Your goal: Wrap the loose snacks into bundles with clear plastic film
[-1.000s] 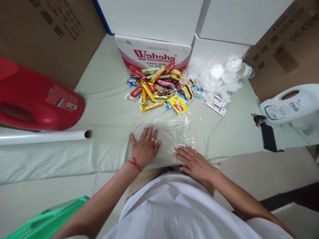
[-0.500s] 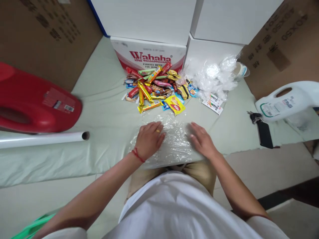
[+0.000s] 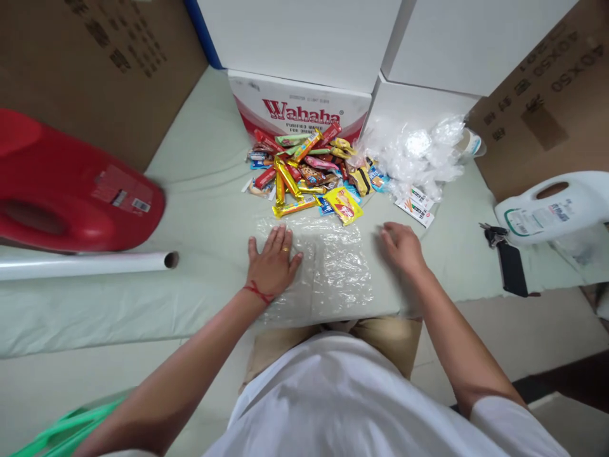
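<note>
A clear, crinkled plastic sheet or bag [image 3: 340, 266] lies flat at the front of the table. On its left part rests my left hand [image 3: 272, 257], palm down with the fingers spread. My right hand [image 3: 403, 246] is to the right of the plastic, apart from it, with its fingers loosely bent and nothing visible in them. Just beyond the plastic is a heap of wrapped snacks [image 3: 309, 168], with a yellow packet [image 3: 343, 205] at its near edge. Small white packets [image 3: 415, 209] lie beyond my right hand.
Crumpled clear plastic bags [image 3: 412, 152] sit right of the snacks, before white boxes [image 3: 299, 38]. A red jug [image 3: 80, 190] and a white roll [image 3: 90, 264] are at left. A white jug [image 3: 552, 206], keys [image 3: 495, 235] and a black phone-like object [image 3: 512, 270] are at right.
My right hand has moved right, off the plastic. My left hand has shifted left and flattened, its fingers now spread. The plastic looks flatter, and the view has shifted slightly.
</note>
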